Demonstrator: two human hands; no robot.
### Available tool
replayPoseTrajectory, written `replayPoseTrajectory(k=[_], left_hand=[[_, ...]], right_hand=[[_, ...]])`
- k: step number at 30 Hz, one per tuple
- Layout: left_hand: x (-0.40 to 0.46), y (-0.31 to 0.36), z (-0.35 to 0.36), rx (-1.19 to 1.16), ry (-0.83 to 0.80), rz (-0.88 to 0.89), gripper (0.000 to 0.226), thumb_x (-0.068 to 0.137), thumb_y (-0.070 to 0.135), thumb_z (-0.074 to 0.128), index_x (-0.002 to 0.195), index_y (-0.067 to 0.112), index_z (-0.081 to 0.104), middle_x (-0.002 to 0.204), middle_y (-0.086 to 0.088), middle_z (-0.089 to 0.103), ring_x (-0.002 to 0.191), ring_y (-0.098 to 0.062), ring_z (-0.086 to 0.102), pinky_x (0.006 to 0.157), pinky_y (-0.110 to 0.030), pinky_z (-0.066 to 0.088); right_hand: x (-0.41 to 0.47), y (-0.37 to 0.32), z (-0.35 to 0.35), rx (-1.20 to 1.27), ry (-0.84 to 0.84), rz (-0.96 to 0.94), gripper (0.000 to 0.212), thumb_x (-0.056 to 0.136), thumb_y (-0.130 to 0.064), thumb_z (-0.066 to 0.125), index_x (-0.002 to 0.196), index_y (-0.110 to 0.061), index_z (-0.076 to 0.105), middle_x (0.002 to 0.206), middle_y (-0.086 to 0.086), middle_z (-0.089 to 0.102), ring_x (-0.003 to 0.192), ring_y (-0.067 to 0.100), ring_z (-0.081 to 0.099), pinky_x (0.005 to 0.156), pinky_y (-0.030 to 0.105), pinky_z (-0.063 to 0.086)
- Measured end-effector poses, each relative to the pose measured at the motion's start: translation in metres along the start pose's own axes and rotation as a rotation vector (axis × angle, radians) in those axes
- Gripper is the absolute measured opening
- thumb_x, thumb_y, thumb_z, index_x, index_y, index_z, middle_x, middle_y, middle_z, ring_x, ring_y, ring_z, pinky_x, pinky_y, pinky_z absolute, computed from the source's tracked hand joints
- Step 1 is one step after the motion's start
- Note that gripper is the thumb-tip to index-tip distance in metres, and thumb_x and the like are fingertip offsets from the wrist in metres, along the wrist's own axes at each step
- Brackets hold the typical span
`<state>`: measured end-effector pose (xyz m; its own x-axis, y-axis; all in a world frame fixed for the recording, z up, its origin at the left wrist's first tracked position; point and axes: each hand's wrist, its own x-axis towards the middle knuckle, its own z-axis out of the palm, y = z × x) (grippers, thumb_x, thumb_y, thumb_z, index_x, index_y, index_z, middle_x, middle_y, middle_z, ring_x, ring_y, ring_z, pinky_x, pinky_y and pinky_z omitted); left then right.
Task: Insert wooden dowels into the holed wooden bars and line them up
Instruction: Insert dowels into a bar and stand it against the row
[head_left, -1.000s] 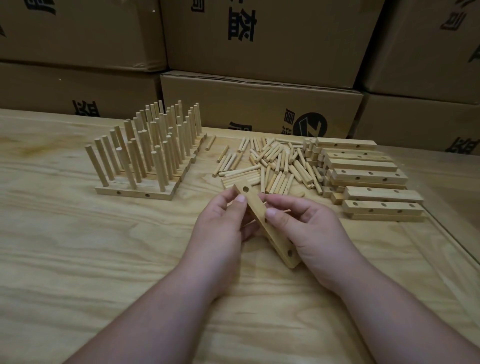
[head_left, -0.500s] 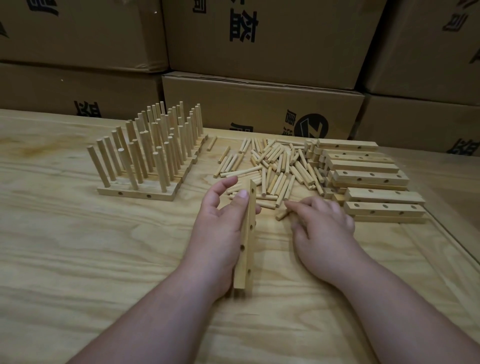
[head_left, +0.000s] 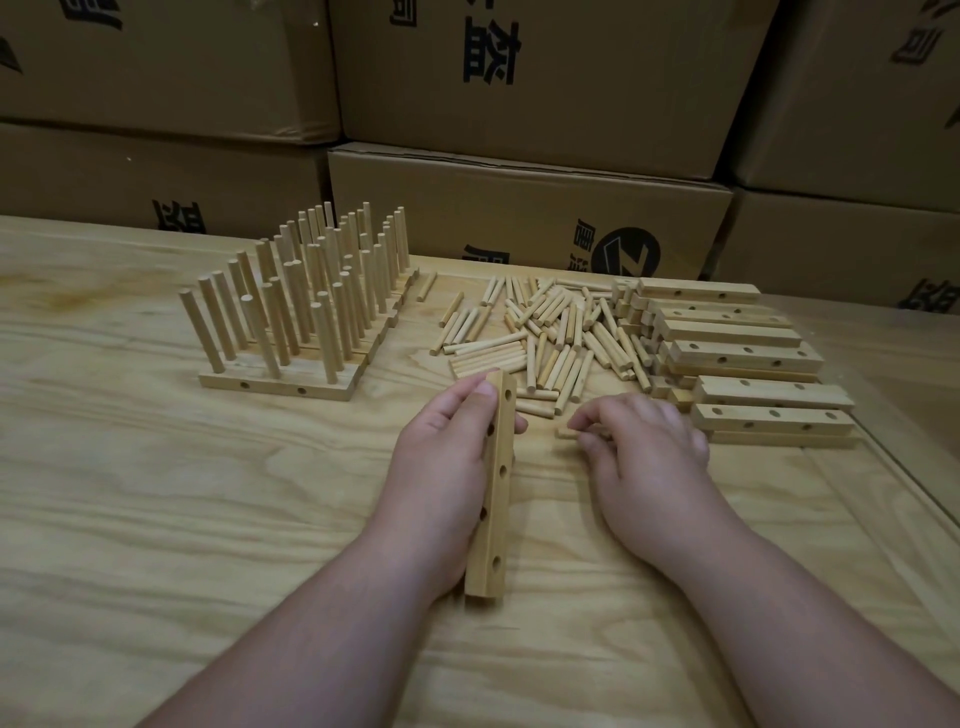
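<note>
My left hand (head_left: 441, 462) grips a holed wooden bar (head_left: 493, 493) that stands on its long edge on the table, pointing away from me, holes facing right. My right hand (head_left: 644, 452) rests just right of it with fingers curled over a loose dowel (head_left: 566, 432) on the table; the grip itself is hidden. A pile of loose dowels (head_left: 545, 332) lies just beyond both hands. Finished bars with upright dowels (head_left: 306, 296) stand lined up at the far left. A stack of empty holed bars (head_left: 737, 358) sits at the right.
Cardboard boxes (head_left: 519, 223) form a wall behind the wooden table (head_left: 156, 519). The table's right edge (head_left: 904, 483) runs diagonally near the bar stack. One stray dowel (head_left: 427, 286) lies beside the finished rows.
The right hand let go of the bar and moved right to the dowels. The left hand turned the bar from slanted to standing on its edge, pointing away.
</note>
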<state>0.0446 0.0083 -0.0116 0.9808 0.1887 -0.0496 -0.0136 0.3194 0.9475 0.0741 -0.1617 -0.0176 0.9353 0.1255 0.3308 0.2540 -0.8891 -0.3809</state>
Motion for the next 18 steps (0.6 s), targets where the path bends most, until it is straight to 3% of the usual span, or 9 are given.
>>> replayPoseTrajectory(k=[3, 5, 8, 12, 18], left_hand=[[0.000, 0.000, 0.001, 0.015, 0.000, 0.000, 0.020, 0.099, 0.038, 0.060, 0.113, 0.029, 0.070, 0.089, 0.000, 0.078, 0.064, -0.004, 0.066, 0.072, -0.034, 0.047], [-0.001, 0.000, 0.002, 0.018, -0.002, 0.005, 0.019, 0.099, 0.038, 0.060, 0.112, 0.029, 0.070, 0.089, -0.001, 0.078, 0.065, -0.004, 0.066, 0.073, -0.035, 0.047], [-0.001, 0.000, 0.002, 0.022, 0.008, 0.008, 0.016, 0.099, 0.036, 0.060, 0.109, 0.028, 0.071, 0.089, -0.001, 0.078, 0.064, -0.005, 0.065, 0.076, -0.036, 0.046], [-0.001, 0.001, 0.003, 0.007, 0.010, -0.001, 0.020, 0.100, 0.036, 0.060, 0.112, 0.024, 0.070, 0.088, -0.002, 0.078, 0.064, -0.007, 0.064, 0.075, -0.036, 0.045], [0.001, 0.001, 0.001, -0.024, 0.023, -0.024, 0.027, 0.101, 0.037, 0.057, 0.110, 0.016, 0.071, 0.077, -0.002, 0.072, 0.056, -0.009, 0.060, 0.061, -0.031, 0.044]], right_hand=[[-0.001, -0.004, -0.005, 0.244, 0.048, -0.015, 0.009, 0.099, -0.034, 0.053, 0.092, -0.040, 0.052, 0.076, -0.016, 0.062, 0.075, 0.001, 0.056, 0.067, 0.028, 0.048], [-0.003, -0.008, -0.007, 0.306, 0.142, -0.051, 0.009, 0.097, -0.031, 0.058, 0.091, -0.037, 0.056, 0.073, -0.016, 0.062, 0.077, -0.001, 0.058, 0.057, 0.014, 0.042], [-0.006, -0.012, -0.008, 0.405, 0.203, -0.090, 0.015, 0.093, -0.021, 0.062, 0.098, -0.036, 0.060, 0.086, -0.024, 0.062, 0.086, -0.004, 0.060, 0.065, 0.007, 0.042], [-0.009, -0.013, -0.011, 0.446, 0.285, -0.229, 0.027, 0.090, -0.011, 0.070, 0.112, -0.026, 0.068, 0.103, -0.022, 0.066, 0.101, -0.001, 0.064, 0.085, 0.014, 0.050], [-0.008, -0.013, -0.010, 0.486, 0.268, -0.314, 0.020, 0.089, -0.013, 0.073, 0.107, -0.020, 0.074, 0.096, -0.018, 0.068, 0.090, 0.000, 0.065, 0.077, 0.011, 0.049]])
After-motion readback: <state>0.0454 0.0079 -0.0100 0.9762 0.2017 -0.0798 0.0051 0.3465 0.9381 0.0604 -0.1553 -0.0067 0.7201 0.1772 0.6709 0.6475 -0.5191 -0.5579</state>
